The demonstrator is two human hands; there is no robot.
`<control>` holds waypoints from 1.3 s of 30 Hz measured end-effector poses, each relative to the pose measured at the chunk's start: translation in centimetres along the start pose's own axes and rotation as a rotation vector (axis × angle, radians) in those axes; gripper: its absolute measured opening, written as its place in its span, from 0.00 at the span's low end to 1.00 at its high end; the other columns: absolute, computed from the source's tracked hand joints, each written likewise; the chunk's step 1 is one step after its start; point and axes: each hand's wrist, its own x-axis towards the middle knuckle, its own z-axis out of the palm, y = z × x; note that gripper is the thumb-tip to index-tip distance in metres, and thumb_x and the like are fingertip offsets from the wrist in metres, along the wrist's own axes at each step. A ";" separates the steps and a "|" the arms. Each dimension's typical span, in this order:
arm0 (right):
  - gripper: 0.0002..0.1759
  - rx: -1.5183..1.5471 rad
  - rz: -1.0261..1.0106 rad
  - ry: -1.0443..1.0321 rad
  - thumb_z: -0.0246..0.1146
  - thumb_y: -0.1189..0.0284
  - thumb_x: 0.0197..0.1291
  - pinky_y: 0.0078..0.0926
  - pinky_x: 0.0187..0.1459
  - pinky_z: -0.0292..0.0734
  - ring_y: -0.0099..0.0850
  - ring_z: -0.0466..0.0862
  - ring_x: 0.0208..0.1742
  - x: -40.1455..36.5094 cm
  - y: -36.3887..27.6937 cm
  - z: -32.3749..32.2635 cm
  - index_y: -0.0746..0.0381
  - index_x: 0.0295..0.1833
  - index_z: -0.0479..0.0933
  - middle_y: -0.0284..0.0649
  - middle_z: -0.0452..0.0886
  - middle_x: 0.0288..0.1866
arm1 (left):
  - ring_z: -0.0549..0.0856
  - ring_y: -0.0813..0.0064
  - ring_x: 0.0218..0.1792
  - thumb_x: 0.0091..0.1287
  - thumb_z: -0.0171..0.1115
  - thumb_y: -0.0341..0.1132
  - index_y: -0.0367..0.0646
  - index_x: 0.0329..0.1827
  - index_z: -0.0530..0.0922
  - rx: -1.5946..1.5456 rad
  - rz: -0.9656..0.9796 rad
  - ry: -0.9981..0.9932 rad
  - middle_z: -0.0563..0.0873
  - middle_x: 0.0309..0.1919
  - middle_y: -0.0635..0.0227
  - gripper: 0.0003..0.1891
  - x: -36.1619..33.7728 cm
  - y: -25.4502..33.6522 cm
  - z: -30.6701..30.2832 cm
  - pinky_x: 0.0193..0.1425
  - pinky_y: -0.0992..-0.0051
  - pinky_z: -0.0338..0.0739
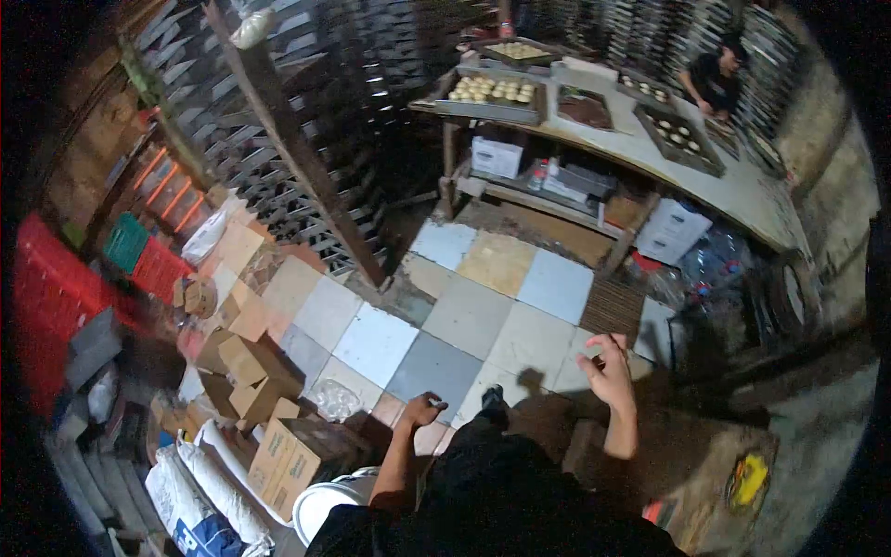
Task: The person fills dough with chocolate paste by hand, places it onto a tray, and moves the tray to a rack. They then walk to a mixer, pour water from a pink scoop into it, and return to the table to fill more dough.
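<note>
Black-clothed torso [520, 497] over pale-and-grey square-tiled floor [459, 316]
Right hand [610, 373]: wide, bent-fingered grip; left hand [420, 410]: curled, can't tell if holding.

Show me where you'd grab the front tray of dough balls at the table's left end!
Probably hold the tray by both short ends, coming from the near edge of the table: it lies flat, looks wider than deep, has raised walls and sits close to that edge.

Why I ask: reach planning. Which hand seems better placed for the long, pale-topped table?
Probably the right hand, which appears farther forward and nearer the table than the left hand.
</note>
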 end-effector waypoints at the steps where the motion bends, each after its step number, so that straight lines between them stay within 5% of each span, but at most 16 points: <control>1: 0.15 0.014 -0.019 -0.012 0.70 0.73 0.54 0.24 0.35 0.77 0.33 0.77 0.43 2.6 -0.4 0.4 0.60 0.46 0.74 0.42 0.67 0.52 | 0.84 0.50 0.52 0.59 0.64 0.58 0.43 0.54 0.81 0.031 -0.010 0.056 0.87 0.43 0.47 0.30 1.6 1.7 -1.9 0.58 0.61 0.77; 3: 0.16 0.128 -0.053 0.008 0.70 0.74 0.54 0.26 0.40 0.77 0.35 0.77 0.45 8.5 -0.5 0.2 0.60 0.47 0.74 0.42 0.67 0.52 | 0.85 0.51 0.50 0.59 0.65 0.57 0.43 0.53 0.82 -0.066 0.011 0.123 0.87 0.43 0.48 0.28 6.8 3.6 -4.7 0.57 0.62 0.78; 5: 0.14 -0.097 -0.120 0.131 0.70 0.75 0.51 0.33 0.48 0.72 0.37 0.76 0.46 14.1 2.1 -0.4 0.61 0.43 0.76 0.41 0.71 0.45 | 0.86 0.53 0.47 0.60 0.66 0.55 0.44 0.52 0.82 -0.193 0.040 0.190 0.88 0.42 0.49 0.26 11.0 7.5 -7.5 0.54 0.63 0.79; 9: 0.08 0.239 -0.123 0.163 0.68 0.72 0.58 0.28 0.36 0.67 0.27 0.72 0.36 23.3 10.6 0.8 0.59 0.40 0.75 0.34 0.71 0.38 | 0.85 0.65 0.36 0.61 0.65 0.52 0.42 0.52 0.80 -0.371 0.173 0.211 0.87 0.31 0.59 0.24 20.1 14.3 -9.5 0.45 0.67 0.78; 12: 0.14 0.394 0.078 0.138 0.66 0.62 0.64 0.25 0.27 0.69 0.23 0.73 0.25 27.7 11.8 1.5 0.61 0.43 0.73 0.34 0.73 0.36 | 0.84 0.70 0.36 0.61 0.67 0.50 0.40 0.55 0.78 -0.434 0.195 0.110 0.86 0.37 0.59 0.26 27.1 17.3 -9.3 0.44 0.68 0.78; 15: 0.17 0.299 0.027 0.159 0.67 0.60 0.63 0.30 0.29 0.73 0.25 0.76 0.25 34.5 20.6 2.2 0.60 0.47 0.76 0.34 0.78 0.33 | 0.85 0.71 0.37 0.61 0.68 0.47 0.37 0.56 0.78 -0.632 0.004 0.014 0.86 0.42 0.58 0.27 32.3 20.1 -9.9 0.44 0.70 0.79; 17: 0.16 0.076 -0.010 0.108 0.66 0.59 0.62 0.28 0.32 0.74 0.25 0.77 0.28 40.6 21.1 -0.4 0.61 0.44 0.79 0.35 0.81 0.33 | 0.86 0.74 0.37 0.60 0.70 0.46 0.36 0.58 0.76 -0.862 0.075 -0.055 0.88 0.40 0.58 0.28 41.0 15.4 -7.6 0.43 0.72 0.80; 19: 0.18 -0.090 0.023 -0.023 0.64 0.56 0.61 0.27 0.36 0.75 0.26 0.78 0.30 48.4 29.6 -3.3 0.62 0.41 0.81 0.35 0.84 0.34 | 0.86 0.73 0.36 0.60 0.71 0.40 0.33 0.61 0.72 -0.746 0.131 0.182 0.88 0.33 0.58 0.30 44.6 17.6 -10.4 0.40 0.74 0.79; 21: 0.19 -0.079 0.026 -0.007 0.62 0.57 0.63 0.27 0.37 0.75 0.26 0.78 0.32 56.3 29.5 -4.6 0.62 0.45 0.79 0.36 0.82 0.34 | 0.85 0.72 0.42 0.59 0.73 0.39 0.34 0.61 0.70 -0.784 0.080 0.439 0.86 0.37 0.59 0.31 44.0 26.0 -19.0 0.45 0.74 0.79; 24: 0.19 -0.001 -0.005 0.050 0.60 0.58 0.66 0.27 0.40 0.75 0.26 0.78 0.34 69.6 26.5 -5.6 0.64 0.51 0.77 0.38 0.80 0.35 | 0.82 0.65 0.53 0.66 0.64 0.28 0.36 0.69 0.64 -0.972 0.273 0.662 0.80 0.55 0.56 0.30 46.4 31.8 -30.5 0.58 0.70 0.76; 26: 0.20 0.051 -0.043 0.033 0.58 0.59 0.69 0.27 0.41 0.76 0.27 0.78 0.35 78.6 23.0 -5.9 0.64 0.55 0.76 0.39 0.78 0.36 | 0.77 0.64 0.61 0.65 0.64 0.30 0.37 0.74 0.58 -1.117 0.603 0.841 0.74 0.64 0.54 0.35 46.4 35.4 -38.1 0.62 0.71 0.74; 28: 0.19 0.128 -0.312 0.059 0.58 0.61 0.69 0.26 0.40 0.75 0.26 0.78 0.34 83.6 14.3 -4.2 0.64 0.55 0.75 0.38 0.77 0.35 | 0.73 0.63 0.65 0.67 0.64 0.33 0.37 0.77 0.53 -0.922 0.628 0.956 0.68 0.70 0.54 0.39 45.7 37.1 -46.5 0.66 0.70 0.70; 30: 0.16 0.154 -0.569 0.099 0.59 0.62 0.69 0.25 0.37 0.73 0.25 0.76 0.31 87.0 6.8 -1.3 0.64 0.52 0.74 0.35 0.76 0.33 | 0.75 0.64 0.63 0.67 0.64 0.40 0.37 0.74 0.59 -1.151 0.770 1.082 0.73 0.66 0.56 0.36 47.0 37.2 -56.0 0.67 0.70 0.69; 32: 0.13 0.124 -0.541 0.126 0.59 0.64 0.69 0.23 0.34 0.70 0.24 0.74 0.29 91.4 6.0 2.3 0.63 0.48 0.73 0.34 0.74 0.31 | 0.80 0.67 0.55 0.69 0.61 0.40 0.38 0.57 0.74 -1.575 1.043 1.155 0.81 0.50 0.62 0.19 48.3 35.9 -66.9 0.59 0.70 0.77; 36: 0.08 0.265 -0.377 0.081 0.57 0.67 0.70 0.23 0.29 0.65 0.23 0.70 0.25 92.3 1.3 9.9 0.61 0.41 0.72 0.32 0.71 0.28 | 0.81 0.66 0.53 0.67 0.60 0.40 0.38 0.55 0.74 -1.502 0.615 1.515 0.82 0.47 0.60 0.18 50.1 34.9 -84.6 0.56 0.68 0.79; 39: 0.06 0.249 -0.522 0.170 0.58 0.69 0.68 0.24 0.31 0.65 0.24 0.70 0.27 96.3 -0.8 12.4 0.60 0.41 0.73 0.32 0.72 0.29 | 0.81 0.65 0.51 0.65 0.60 0.39 0.38 0.52 0.74 -1.279 0.419 1.587 0.82 0.45 0.60 0.17 53.4 32.1 -91.5 0.54 0.66 0.79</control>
